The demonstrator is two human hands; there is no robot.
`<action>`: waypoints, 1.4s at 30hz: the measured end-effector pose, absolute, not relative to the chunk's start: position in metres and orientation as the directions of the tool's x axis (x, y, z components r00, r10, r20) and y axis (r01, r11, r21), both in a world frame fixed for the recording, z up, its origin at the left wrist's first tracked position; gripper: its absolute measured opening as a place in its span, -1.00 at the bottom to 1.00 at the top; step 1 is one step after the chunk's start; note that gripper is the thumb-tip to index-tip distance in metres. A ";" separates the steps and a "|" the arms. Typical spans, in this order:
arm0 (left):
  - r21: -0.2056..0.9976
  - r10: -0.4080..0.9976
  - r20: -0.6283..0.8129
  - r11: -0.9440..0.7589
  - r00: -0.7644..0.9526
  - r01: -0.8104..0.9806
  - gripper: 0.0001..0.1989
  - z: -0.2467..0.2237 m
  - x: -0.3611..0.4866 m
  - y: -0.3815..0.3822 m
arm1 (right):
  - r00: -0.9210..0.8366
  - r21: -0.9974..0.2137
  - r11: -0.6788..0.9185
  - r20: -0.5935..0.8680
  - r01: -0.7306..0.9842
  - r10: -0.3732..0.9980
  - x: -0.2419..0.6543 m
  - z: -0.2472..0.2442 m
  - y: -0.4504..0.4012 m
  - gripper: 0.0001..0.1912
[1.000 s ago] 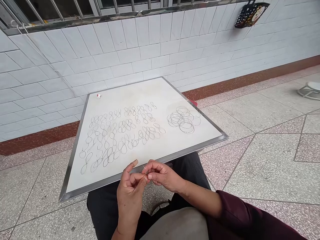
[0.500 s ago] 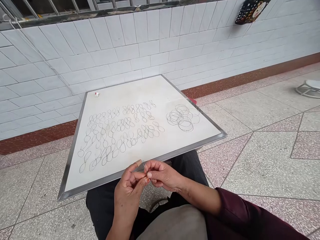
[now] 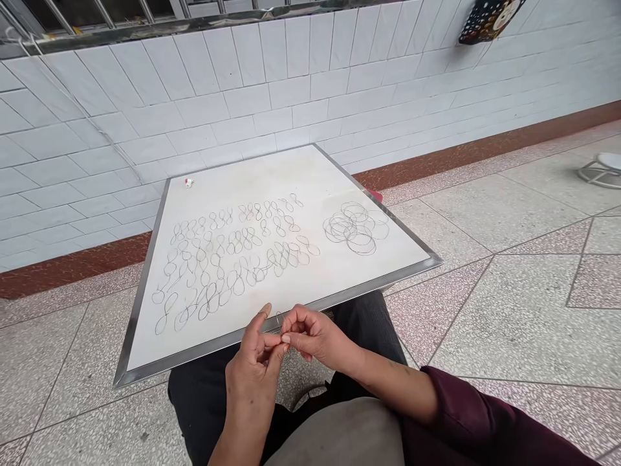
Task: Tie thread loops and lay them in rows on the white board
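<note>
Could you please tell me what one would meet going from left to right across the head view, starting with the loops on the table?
Rows of figure-eight wire loops → pile of round wire loops → dark dotted basket by the wall → white-topped stool.

light: bright, diffuse | shadows: soft | window (image 3: 128,10): dark | edges: wide-angle stretch | held loop (image 3: 278,318): faint, perhaps slightly blurred

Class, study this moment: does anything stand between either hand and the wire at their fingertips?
Nothing visible does: the left hand and right hand pinch the wire directly. The other wires lie beyond, on the table.
</note>
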State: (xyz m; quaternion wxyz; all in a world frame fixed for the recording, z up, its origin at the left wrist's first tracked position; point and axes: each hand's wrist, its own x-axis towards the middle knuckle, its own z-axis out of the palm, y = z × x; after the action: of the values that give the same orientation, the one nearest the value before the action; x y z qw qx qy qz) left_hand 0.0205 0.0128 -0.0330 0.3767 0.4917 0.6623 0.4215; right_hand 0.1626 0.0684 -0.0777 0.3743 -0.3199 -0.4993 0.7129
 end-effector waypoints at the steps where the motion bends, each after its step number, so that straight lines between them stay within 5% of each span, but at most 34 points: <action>1: 0.928 0.967 -0.066 0.150 -0.246 0.341 -0.41 -0.035 0.021 0.013 | -0.489 -0.964 -0.198 -0.088 -0.178 0.868 0.162 -0.077 0.067 -0.73; 8: 0.884 0.963 0.043 0.087 -0.265 0.460 -0.44 -0.053 0.021 0.016 | -0.301 -0.999 -0.031 -0.038 0.026 0.953 0.157 -0.080 0.062 -0.88; 15: 0.923 0.947 0.038 0.089 -0.318 0.375 -0.47 -0.065 0.026 0.020 | -0.174 -0.995 -0.061 -0.073 0.073 0.982 0.147 -0.089 0.063 -0.87; 24: 0.979 0.959 -0.064 0.114 -0.276 0.171 -0.32 -0.053 0.027 0.017 | -0.337 -0.993 -0.119 -0.103 -0.026 0.936 0.159 -0.084 0.069 -0.83; 33: 0.962 0.954 -0.049 0.125 -0.297 0.242 -0.35 -0.053 0.026 0.015 | -0.320 -0.994 0.022 -0.014 0.109 0.947 0.161 -0.081 0.065 -0.87; 42: 0.985 0.955 -0.090 0.127 -0.284 0.117 -0.34 -0.060 0.028 0.014 | -0.308 -0.984 0.113 0.065 0.139 0.949 0.160 -0.076 0.064 -0.74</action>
State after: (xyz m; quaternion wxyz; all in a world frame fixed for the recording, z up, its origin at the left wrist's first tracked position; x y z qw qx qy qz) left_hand 0.0282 0.0140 -0.0596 0.4168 0.4291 0.6245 0.5021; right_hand 0.1597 0.0642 -0.0758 0.3993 -0.4320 -0.6300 0.5070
